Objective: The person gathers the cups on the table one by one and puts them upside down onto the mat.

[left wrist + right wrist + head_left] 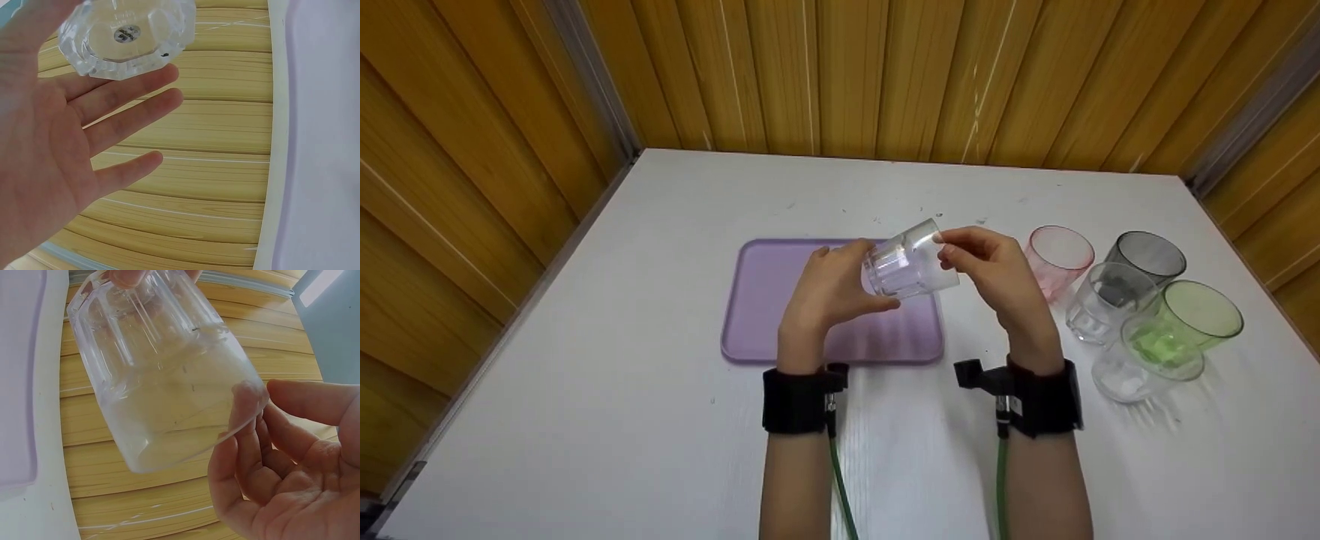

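Observation:
A clear drinking glass (911,261) is held tilted in the air above the purple tray (750,330), its base toward the left and its mouth toward the right. My left hand (832,289) holds the base end between thumb and fingers; in the left wrist view the other fingers (132,126) are spread and fairly straight below the faceted base. Thumb and fingers of my right hand (994,266) pinch the rim. In the right wrist view, the glass (163,382) shows ribbed sides near the base and a smooth band by the mouth.
At the right stand a pink glass (1059,255), a dark grey glass (1151,255), a green glass (1204,315) and two clear glasses (1084,319) (1125,375), close together. Wood-patterned walls (847,82) border the white table (622,300).

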